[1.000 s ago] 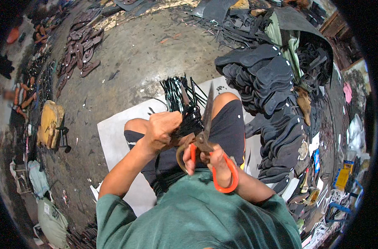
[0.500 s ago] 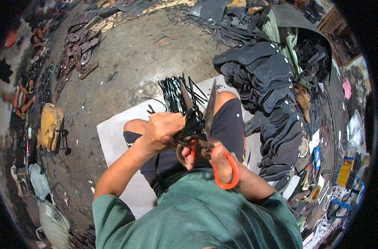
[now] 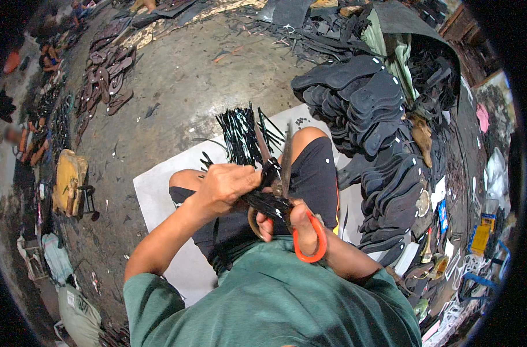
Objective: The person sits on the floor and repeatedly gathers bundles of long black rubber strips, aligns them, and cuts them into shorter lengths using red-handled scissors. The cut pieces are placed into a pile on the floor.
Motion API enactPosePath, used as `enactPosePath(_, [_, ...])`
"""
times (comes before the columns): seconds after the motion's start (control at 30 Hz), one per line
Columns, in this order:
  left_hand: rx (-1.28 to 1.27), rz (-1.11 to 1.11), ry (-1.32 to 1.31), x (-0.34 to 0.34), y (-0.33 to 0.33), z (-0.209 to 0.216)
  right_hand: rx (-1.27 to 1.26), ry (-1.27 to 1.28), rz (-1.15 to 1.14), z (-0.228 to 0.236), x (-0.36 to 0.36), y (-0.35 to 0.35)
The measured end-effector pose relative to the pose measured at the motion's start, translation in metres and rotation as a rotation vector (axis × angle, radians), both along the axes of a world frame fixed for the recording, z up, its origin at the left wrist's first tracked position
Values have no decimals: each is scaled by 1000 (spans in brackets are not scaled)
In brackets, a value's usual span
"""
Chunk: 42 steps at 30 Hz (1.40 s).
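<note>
My right hand (image 3: 302, 220) grips large scissors (image 3: 309, 248) with orange-covered handles. Their long metal blades point away from me and stand apart, with a glossy black piece between them near the pivot. My left hand (image 3: 228, 184) is closed on a black strap (image 3: 268, 202), which runs across toward my right thumb. How many layers it has I cannot tell. Just beyond my left hand lies a bundle of thin, shiny black strips (image 3: 238, 136), with a few more strips to the right of the blades.
Under my legs lies a white sheet (image 3: 153, 185). Stacks of black sole-shaped pieces (image 3: 385, 185) stand close at my right. Brown sandals (image 3: 107, 81) are heaped at the far left, and a yellow wooden block (image 3: 70, 180) sits nearer. Another person (image 3: 32, 144) is at the left rim.
The scissor blades have drawn a little closer together. The black strap by my hands now stretches lower, toward my right thumb. The whole view has shifted slightly.
</note>
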<state>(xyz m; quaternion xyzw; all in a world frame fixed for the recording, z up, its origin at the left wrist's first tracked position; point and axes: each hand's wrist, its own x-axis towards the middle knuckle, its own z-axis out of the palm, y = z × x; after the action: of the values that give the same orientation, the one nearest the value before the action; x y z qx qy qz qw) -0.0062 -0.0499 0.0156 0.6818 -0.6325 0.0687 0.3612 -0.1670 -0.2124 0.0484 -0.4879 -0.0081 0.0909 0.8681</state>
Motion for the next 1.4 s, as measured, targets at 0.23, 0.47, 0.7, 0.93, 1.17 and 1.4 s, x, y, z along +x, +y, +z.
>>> enactPosePath(0.23, [-28,24,154,-9,-3,-26,33,85,74,-34,-14,-3])
enactPosePath(0.47, [19,188,342,-8,-14,-48,11,301,-214,-56,-46,-18])
enactPosePath(0.7, [-80,954,1318,86,0,-138,-1045,567,-467,-82,-96,-92])
enactPosePath(0.93, [191,1072,1622,155,11,-338,-1286,1139,-445,-172,-267,-80])
enactPosePath(1.17, [819,1474,780,120,-109,-311,-1333,1238,-443,-223,-367,-27])
enactPosePath(1.4, [267,1017,799,141,-56,-332,-1023,1518,-641,-269,-426,-43])
